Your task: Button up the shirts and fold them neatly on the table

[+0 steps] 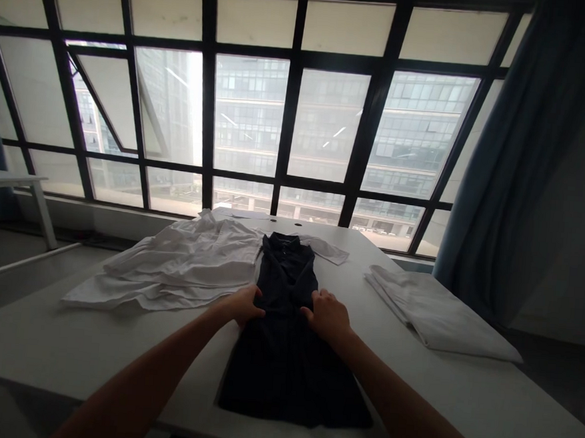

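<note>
A dark collared shirt [287,365] lies lengthwise on the white table, its buttoned collar toward the window and its hem near the front edge. The sleeves appear folded in over the body, making a narrow strip. My left hand [244,305] grips the shirt's left side at mid-length, thumb on top and fingers partly hidden beneath. Opposite it, my right hand [330,315] holds the right side, thumb over the cloth and fingers curled at the edge. Left of the shirt lies a rumpled white garment [189,258]; one white sleeve [323,249] shows beyond the collar.
A folded white cloth [436,312] lies on the right of the white table [490,399]. Large black-framed windows [249,116] stand behind the table, with a blue curtain [504,194] at right. Another white table [9,178] is at far left.
</note>
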A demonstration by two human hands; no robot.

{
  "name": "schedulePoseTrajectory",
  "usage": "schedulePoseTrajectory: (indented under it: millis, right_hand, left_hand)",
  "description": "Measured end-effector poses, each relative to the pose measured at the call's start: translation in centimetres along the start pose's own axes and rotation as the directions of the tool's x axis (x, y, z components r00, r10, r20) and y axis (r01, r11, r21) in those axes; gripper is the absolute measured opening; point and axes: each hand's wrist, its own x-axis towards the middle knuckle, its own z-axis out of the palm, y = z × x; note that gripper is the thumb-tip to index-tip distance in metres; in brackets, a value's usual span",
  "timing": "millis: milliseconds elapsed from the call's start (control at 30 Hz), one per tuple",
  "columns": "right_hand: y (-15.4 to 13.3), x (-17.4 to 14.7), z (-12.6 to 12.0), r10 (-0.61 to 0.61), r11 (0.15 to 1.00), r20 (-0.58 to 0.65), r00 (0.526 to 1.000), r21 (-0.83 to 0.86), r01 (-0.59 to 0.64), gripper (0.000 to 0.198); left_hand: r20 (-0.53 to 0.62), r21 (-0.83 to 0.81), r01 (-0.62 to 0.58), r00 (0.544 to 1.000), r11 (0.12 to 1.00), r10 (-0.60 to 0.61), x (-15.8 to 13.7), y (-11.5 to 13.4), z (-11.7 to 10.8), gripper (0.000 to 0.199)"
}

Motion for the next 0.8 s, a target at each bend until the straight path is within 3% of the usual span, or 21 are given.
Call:
schedulePoseTrajectory:
  millis: [100,167,367,433,500,567,633,700,800]
  right_hand:
    - [-1.0,-0.8,-1.1,-0.074,0.997,0.151,0.986,0.048,0.067,0.052]
    - [-1.5,-1.3,-1.5,-0.107,0.994,0.255,0.961,0.063,0.094,0.057]
    - [-1.2,-1.6,-1.4,-0.166,0.982,0.392,0.905,0.150,0.115,0.027]
    - [-0.8,-1.3,-1.5,-0.173,0.972,0.471,0.865,0.225,0.071,0.019]
    - [-0.5,-1.1,-1.6,-0.176,0.949,0.519,0.836,0.316,0.004,0.016]
    - [-0.7,-1.0,-1.8,-0.194,0.899,0.509,0.839,0.435,-0.055,0.017]
    - [-1.1,-1.1,-2.0,-0.214,0.830,0.463,0.860,0.550,-0.090,0.019]
    - [-1.6,-1.3,-1.9,-0.224,0.783,0.449,0.865,0.612,-0.115,0.020]
    - [-2.2,-1.7,-1.3,-0.274,0.791,0.520,0.809,0.600,-0.117,0.016]
  left_hand:
    - [0.020,0.002,-0.007,1.000,1.000,0.007,-0.5,-0.1,-0.7,0.047]
    - [0.054,0.051,0.007,0.998,0.999,-0.010,-0.8,-0.2,-0.9,0.054]
    - [0.147,0.298,-0.036,0.989,0.954,-0.009,-2.6,0.8,0.1,0.095]
    - [0.111,0.433,-0.052,0.994,0.900,0.004,-3.5,1.6,0.3,0.100]
    - [0.023,0.596,-0.087,0.996,0.798,0.091,-4.4,2.5,0.4,0.098]
    - [0.028,0.691,-0.194,0.970,0.697,0.242,-5.1,3.2,0.5,0.089]
    - [0.194,0.651,-0.387,0.917,0.653,0.349,-5.5,3.6,0.7,0.076]
    - [0.380,0.548,-0.545,0.838,0.634,0.392,-5.5,3.8,1.0,0.064]
    - [0.480,0.445,-0.612,0.779,0.654,0.403,-5.1,3.9,1.2,0.050]
